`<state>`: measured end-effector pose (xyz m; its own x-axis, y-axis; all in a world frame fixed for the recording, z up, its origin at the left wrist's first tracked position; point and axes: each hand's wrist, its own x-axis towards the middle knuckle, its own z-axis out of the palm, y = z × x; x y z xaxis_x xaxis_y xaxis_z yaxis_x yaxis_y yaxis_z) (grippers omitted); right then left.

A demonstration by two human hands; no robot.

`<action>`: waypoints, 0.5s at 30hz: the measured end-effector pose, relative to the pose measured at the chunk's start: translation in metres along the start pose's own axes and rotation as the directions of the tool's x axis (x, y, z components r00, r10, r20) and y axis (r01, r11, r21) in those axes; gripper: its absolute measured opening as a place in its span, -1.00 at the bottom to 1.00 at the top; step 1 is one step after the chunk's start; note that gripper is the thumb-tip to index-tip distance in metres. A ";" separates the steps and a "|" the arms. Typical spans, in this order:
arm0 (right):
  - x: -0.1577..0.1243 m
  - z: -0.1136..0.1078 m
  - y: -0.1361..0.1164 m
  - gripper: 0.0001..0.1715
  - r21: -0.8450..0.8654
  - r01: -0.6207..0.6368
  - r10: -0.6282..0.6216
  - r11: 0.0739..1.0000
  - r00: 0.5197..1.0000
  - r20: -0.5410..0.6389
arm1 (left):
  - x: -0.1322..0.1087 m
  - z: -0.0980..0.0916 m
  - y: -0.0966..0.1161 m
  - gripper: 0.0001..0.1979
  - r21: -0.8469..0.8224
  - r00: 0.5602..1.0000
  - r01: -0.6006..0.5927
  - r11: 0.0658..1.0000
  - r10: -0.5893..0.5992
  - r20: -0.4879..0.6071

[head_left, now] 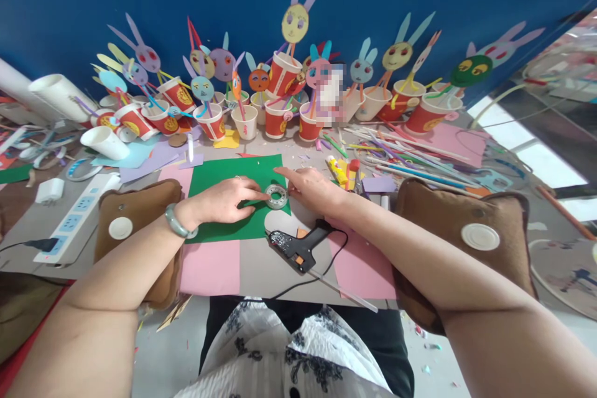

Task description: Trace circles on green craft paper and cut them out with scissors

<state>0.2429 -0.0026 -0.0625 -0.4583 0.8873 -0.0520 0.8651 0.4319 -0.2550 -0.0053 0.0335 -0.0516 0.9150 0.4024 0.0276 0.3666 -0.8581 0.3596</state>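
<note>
A sheet of green paper [219, 178] lies on the table before me. On its right edge rests a ring that looks like a roll of tape [277, 204]. My left hand [226, 201] lies over the sheet, fingers apart, with a fingertip at the ring's left side. From the right comes my right hand [312, 188], its index finger stretched out above the ring and the other fingers partly bent beside it. Just below the ring is a pale round disc [278, 221]. A black hot glue gun [298, 247] with a glue stick lies nearest me.
Paper cups [278, 119] with rabbit-faced figures line the blue wall. Pipe cleaners [410, 152] and a yellow glue stick [336, 170] lie to the right. Brown cushions [466, 249] flank the work area. A power strip [77, 217] is at left. The glue gun's cord loops near the table edge.
</note>
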 end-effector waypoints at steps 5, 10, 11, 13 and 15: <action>-0.001 0.004 0.005 -0.26 0.054 0.015 -0.013 0.998 0.999 -0.044 | 0.000 0.001 -0.002 -0.57 0.002 1.000 -0.017 1.000 0.017 -0.007; 0.001 0.005 0.008 -0.28 0.074 0.024 -0.021 0.997 0.999 -0.038 | 0.000 0.000 0.000 -0.58 -0.002 1.000 -0.006 1.000 0.006 0.007; 0.001 0.004 0.007 -0.29 0.065 0.014 -0.012 0.998 0.999 -0.030 | 0.000 0.000 0.001 -0.58 -0.003 1.000 -0.002 1.000 0.002 0.007; 0.001 0.003 0.005 -0.29 0.037 -0.004 0.004 0.999 1.000 -0.013 | 0.001 -0.001 0.002 -0.58 -0.005 1.000 0.003 1.000 -0.003 0.000; 0.001 0.002 0.002 -0.29 0.001 -0.009 0.009 1.000 1.000 -0.007 | 0.001 -0.001 0.002 -0.59 -0.004 1.000 0.003 1.000 -0.003 -0.009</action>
<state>0.2437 -0.0016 -0.0644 -0.4486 0.8925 -0.0473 0.8692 0.4233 -0.2556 -0.0041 0.0321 -0.0495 0.9123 0.4081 0.0347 0.3689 -0.8555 0.3635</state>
